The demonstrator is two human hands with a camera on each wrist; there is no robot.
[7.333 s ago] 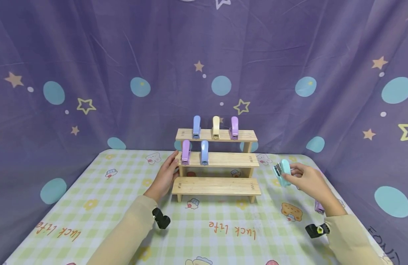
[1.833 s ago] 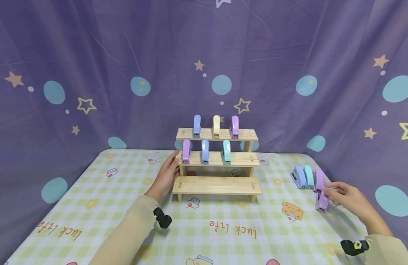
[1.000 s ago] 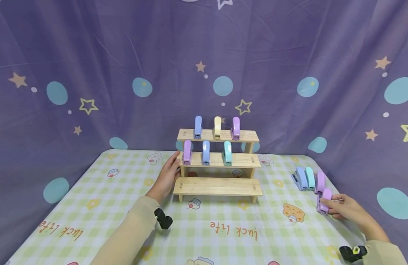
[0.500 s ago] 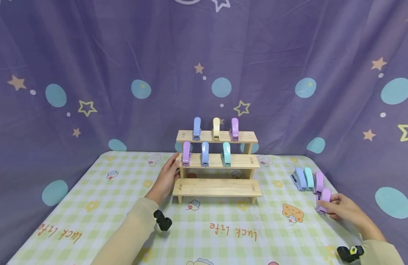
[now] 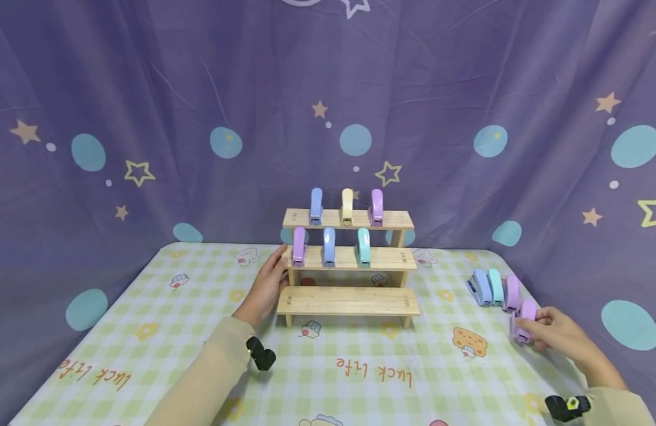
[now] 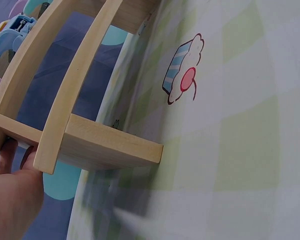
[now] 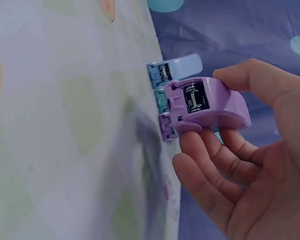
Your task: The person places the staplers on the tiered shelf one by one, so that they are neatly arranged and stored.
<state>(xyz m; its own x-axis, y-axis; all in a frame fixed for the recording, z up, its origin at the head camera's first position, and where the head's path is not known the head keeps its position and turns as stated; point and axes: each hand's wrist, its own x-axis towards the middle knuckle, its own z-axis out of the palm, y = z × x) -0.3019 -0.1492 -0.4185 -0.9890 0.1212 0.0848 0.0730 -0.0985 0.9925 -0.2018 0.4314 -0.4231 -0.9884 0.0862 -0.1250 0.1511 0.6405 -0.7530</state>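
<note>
My right hand (image 5: 556, 334) pinches a purple stapler (image 5: 524, 322) between thumb and fingers at the table's right side. In the right wrist view that stapler (image 7: 207, 105) is tilted, its metal inner part facing the camera and a shadow on the cloth beside it. Just behind it stand a blue stapler (image 5: 482, 288), a teal stapler (image 5: 495, 288) and another purple stapler (image 5: 511, 293). My left hand (image 5: 264, 284) grips the left end of a three-step wooden rack (image 5: 349, 300); in the left wrist view its fingers (image 6: 7, 155) curl at the end piece.
On the rack's top step are blue (image 5: 316, 207), yellow (image 5: 347, 207) and purple (image 5: 377, 207) staplers. Its middle step bears purple (image 5: 299, 246), blue (image 5: 329, 247) and teal (image 5: 363, 247) ones. A checked cloth (image 5: 253, 384) covers the table; a purple curtain (image 5: 285, 77) hangs behind.
The teal stapler that my right hand held earliest now stands on the rack's middle step. My right hand has since gone to the purple stapler and lifted it slightly. My left hand stays put.
</note>
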